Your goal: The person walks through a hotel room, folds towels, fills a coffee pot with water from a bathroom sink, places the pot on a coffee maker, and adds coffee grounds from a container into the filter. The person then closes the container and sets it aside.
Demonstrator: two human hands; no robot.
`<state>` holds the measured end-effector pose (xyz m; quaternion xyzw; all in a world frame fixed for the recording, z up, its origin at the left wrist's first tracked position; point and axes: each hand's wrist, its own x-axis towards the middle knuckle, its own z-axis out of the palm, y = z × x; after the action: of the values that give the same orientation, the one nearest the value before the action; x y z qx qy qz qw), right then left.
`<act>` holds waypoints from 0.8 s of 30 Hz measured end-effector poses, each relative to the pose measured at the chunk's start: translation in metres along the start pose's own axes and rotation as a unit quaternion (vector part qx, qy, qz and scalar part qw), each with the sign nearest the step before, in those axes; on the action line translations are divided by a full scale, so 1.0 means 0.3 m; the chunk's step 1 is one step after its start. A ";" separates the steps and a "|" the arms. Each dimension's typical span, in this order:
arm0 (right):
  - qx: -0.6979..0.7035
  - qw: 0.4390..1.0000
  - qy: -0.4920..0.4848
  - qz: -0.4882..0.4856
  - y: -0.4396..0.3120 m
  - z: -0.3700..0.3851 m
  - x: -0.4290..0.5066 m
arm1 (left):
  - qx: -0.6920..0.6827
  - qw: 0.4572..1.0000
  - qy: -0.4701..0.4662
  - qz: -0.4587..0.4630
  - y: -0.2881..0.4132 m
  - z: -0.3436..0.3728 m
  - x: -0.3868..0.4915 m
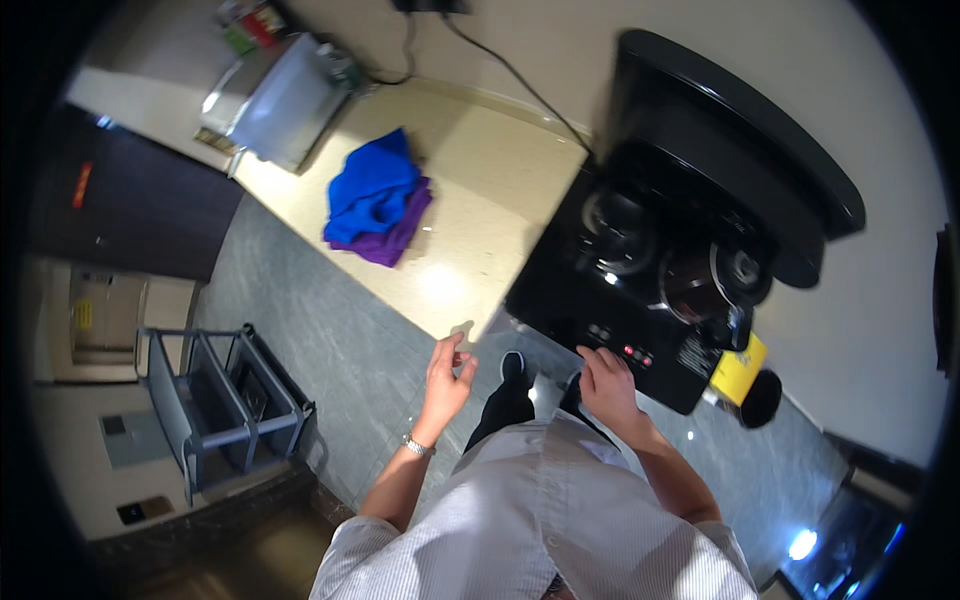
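My left hand [450,379] hovers by the near corner of a cream countertop [487,217], thumb and fingers apart, holding nothing. At the front of a black drinks machine [555,292], my right hand [609,382] has its fingers over the panel's edge, beside red lit indicators [637,355]; whether they touch it I cannot tell. The right hand is empty too. On the machine's deck stand a dark-looking glass kettle [690,285] with a black handle and a clear glass pot [619,232]. A crumpled blue cloth [371,184] lies over a purple cloth [382,246] on the countertop.
A translucent plastic bin [281,112] and a clear bottle [339,67] stand at the counter's far end. A grey tiered cart [217,409] is on the floor at left. Right of the machine are a yellow packet [739,371] and a black round container [760,401]. A cable [517,75] runs along the wall.
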<state>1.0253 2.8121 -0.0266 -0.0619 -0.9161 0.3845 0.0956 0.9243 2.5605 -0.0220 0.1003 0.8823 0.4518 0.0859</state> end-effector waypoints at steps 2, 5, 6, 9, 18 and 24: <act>0.040 0.999 -0.017 0.003 -0.049 0.044 0.048 | 0.024 0.999 0.031 0.010 -0.065 -0.109 0.087; 0.116 0.991 -0.045 0.040 -0.123 0.142 0.138 | 0.051 0.994 0.097 0.019 -0.176 -0.319 0.296; 0.140 0.987 -0.054 0.057 -0.150 0.187 0.175 | 0.056 0.991 0.120 0.025 -0.210 -0.385 0.380; 0.177 0.979 -0.060 0.083 -0.251 0.364 0.305 | 0.099 0.978 0.154 0.101 -0.292 -0.545 0.638; 0.100 0.995 -0.004 -0.003 -0.693 0.698 0.842 | 0.108 0.977 -0.026 0.184 -0.384 -0.622 1.167; -0.066 0.997 0.038 -0.018 -0.699 0.789 1.076 | -0.517 0.840 0.050 -0.156 -0.493 -0.761 1.264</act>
<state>0.6498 2.5624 0.0025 -0.0659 -0.9361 0.3186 0.1334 0.4885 2.3944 -0.0340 -0.1198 0.5279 0.8273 0.1505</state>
